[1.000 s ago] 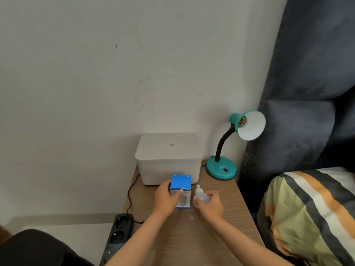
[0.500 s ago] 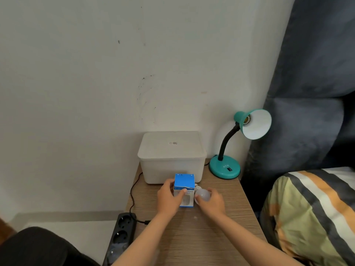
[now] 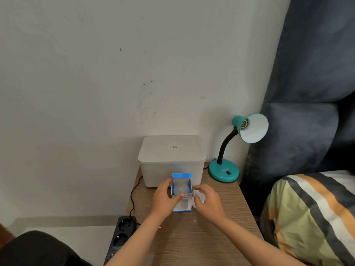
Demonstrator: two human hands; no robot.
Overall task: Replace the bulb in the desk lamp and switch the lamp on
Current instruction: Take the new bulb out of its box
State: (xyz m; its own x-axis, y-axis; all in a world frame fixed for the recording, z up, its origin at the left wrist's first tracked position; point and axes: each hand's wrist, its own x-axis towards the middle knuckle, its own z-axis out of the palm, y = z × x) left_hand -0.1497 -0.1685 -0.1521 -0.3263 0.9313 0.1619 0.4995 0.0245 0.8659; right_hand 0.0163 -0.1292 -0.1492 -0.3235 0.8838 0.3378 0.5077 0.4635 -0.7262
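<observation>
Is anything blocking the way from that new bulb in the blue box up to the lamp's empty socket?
Nothing visible. The new bulb sits in the opened blue box, flap up; the lamp's socket is bare, with open air between. An old bulb is in the right hand.

Bulb box before storage bin, lamp right.

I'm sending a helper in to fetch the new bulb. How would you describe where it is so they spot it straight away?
Find the white lidded bin against the wall on the wooden bedside table. Right in front of it stands a small blue and white carton, steadied by the left hand. Its top flap is open, with the new bulb inside, unlike the loose bulb under the right hand.
</observation>
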